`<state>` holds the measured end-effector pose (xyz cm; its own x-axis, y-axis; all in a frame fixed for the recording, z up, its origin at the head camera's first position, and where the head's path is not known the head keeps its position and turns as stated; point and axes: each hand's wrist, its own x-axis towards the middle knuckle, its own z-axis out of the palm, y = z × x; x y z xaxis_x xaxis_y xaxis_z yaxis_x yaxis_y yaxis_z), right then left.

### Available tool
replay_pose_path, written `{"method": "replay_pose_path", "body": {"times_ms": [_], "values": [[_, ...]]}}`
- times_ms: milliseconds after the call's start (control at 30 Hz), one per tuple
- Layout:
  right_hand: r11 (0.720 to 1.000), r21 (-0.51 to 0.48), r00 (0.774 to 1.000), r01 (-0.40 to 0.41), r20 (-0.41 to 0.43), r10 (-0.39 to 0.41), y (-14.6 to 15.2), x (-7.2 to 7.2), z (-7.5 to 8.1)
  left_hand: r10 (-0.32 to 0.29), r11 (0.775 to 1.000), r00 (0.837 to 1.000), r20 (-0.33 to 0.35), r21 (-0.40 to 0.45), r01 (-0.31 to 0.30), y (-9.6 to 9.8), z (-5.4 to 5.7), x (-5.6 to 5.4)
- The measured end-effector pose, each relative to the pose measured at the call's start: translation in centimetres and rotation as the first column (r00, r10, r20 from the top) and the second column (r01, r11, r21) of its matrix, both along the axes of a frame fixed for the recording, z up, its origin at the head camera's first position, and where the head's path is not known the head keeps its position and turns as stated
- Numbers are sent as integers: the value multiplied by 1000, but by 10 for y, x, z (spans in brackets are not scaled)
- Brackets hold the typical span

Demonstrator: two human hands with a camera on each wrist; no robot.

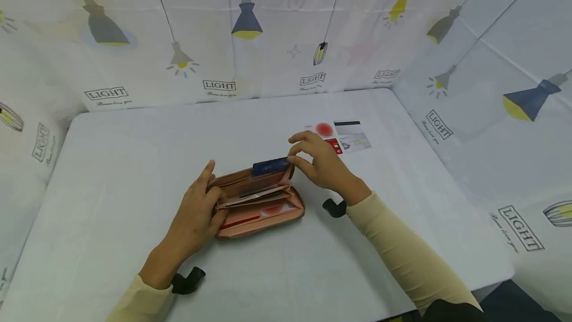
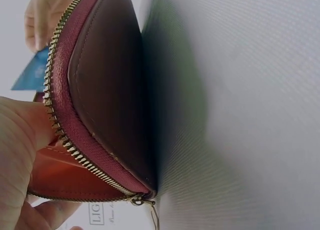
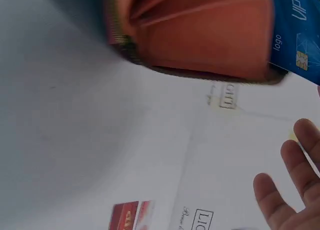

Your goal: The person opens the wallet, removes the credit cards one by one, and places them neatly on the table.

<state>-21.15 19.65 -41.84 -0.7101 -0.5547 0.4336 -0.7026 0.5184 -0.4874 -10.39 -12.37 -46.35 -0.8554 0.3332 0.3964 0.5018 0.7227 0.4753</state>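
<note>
A: Biggest first?
B: Patterned backdrop [image 1: 277,61], hanging lamps and boxed "LIGHT" lettering. White table [image 1: 111,183] in front of it.
A: And on the table?
B: Wallet [image 1: 263,226], open face up near the middle, between the hands. Pinkish lining, several compartments. Zip [image 2: 48,80] with brass-coloured teeth round the rim (sharp in the left wrist view).
A: Hands?
B: Left hand [image 1: 198,210] grips the wallet's left end, fingers bent over the edge into the compartments, forefinger raised. Right hand [image 1: 321,162] at the far right corner: thumb and forefinger closed on the end of a blue card [image 1: 270,166], other fingers loosely spread.
A: Loose items?
B: A group of cards [image 1: 355,142] flat on the table, just beyond the right hand; one bears a dark stripe, one a red disc. The hand partly covers the group.
A: The blue card itself?
B: Stands partly out of the wallet's far compartment. Reads "VIP" and "logo". A red-edged piece [image 1: 241,222] shows in the near compartment.
A: Smallest?
B: Gold chip [image 3: 302,60] on the blue card.
</note>
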Motion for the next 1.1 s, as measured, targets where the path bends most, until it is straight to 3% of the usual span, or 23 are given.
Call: {"method": "replay_pose_path", "body": {"times_ms": [133,267,400,533,633,733,933,1100], "values": [[985,-162,994,58,100,-42,14,-1,11,1,1000,1000,2,10,-1,1,0,0],[946,-258,958,197,258,-129,36,-2,19,-6,1000,1000,-5,16,6,1,-2,0],[894,-281,892,351,391,-227,63,-4,18,-11,1000,1000,-3,13,11,1,-1,-1],[853,-180,801,490,478,-360,85,-6,10,-12,1000,1000,3,13,12,2,0,-1],[835,-61,722,547,539,-434,96,-7,2,-10,1000,1000,3,20,10,1,1,0],[828,12,670,560,582,-461,104,-9,-7,-11,1000,1000,2,24,11,1,1,0],[825,91,620,558,616,-487,115,-14,-20,-14,1000,1000,2,25,14,1,1,0],[811,194,629,552,542,-557,120,-23,-34,-17,999,1000,-1,31,17,1,1,0]]}}
